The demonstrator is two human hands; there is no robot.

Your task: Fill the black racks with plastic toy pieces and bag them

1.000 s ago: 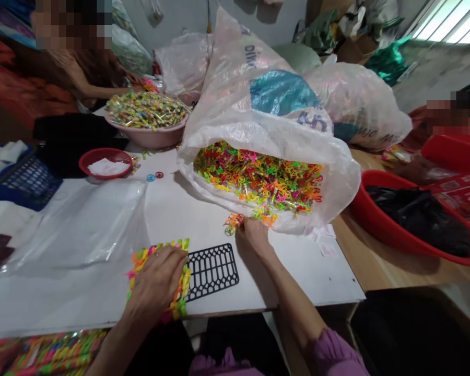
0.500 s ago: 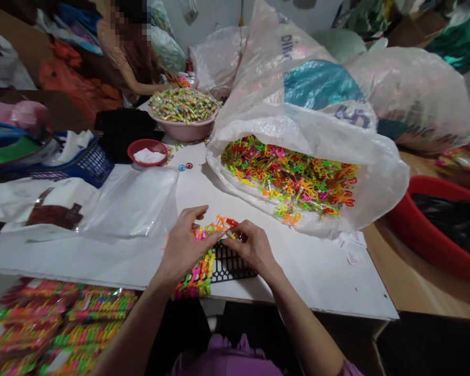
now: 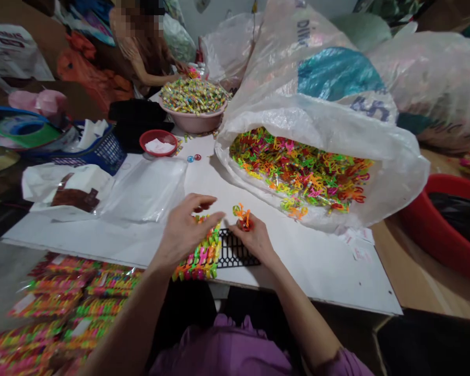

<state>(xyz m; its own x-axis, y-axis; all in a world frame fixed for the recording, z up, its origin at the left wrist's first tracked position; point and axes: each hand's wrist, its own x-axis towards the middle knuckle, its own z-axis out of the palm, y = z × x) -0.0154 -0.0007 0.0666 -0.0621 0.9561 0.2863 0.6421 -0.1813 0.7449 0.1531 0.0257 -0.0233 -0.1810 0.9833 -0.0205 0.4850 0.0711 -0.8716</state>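
Observation:
A black plastic grid rack (image 3: 235,253) lies at the near edge of the white table (image 3: 321,266). Its left part is filled with rows of small neon plastic pieces (image 3: 201,257). My left hand (image 3: 186,225) rests on those rows, thumb and forefinger spread over them. My right hand (image 3: 254,237) sits just right of it above the rack, closed on a small bunch of orange and red plastic pieces (image 3: 243,215). Behind them a big clear sack (image 3: 391,172) lies open on its side, full of the same neon pieces (image 3: 301,175).
A clear plastic sheet (image 3: 144,190) lies left of the hands. Further back stand a small red bowl (image 3: 158,142), a pink basin of coloured items (image 3: 195,103), a blue basket (image 3: 105,152) and a seated person (image 3: 144,52). A red tub (image 3: 438,230) is right; packed neon bundles (image 3: 58,308) lie below left.
My right hand came back from the sack's mouth to the rack carrying a bunch of pieces. My left hand shifted along the filled rows. The view turned slightly left.

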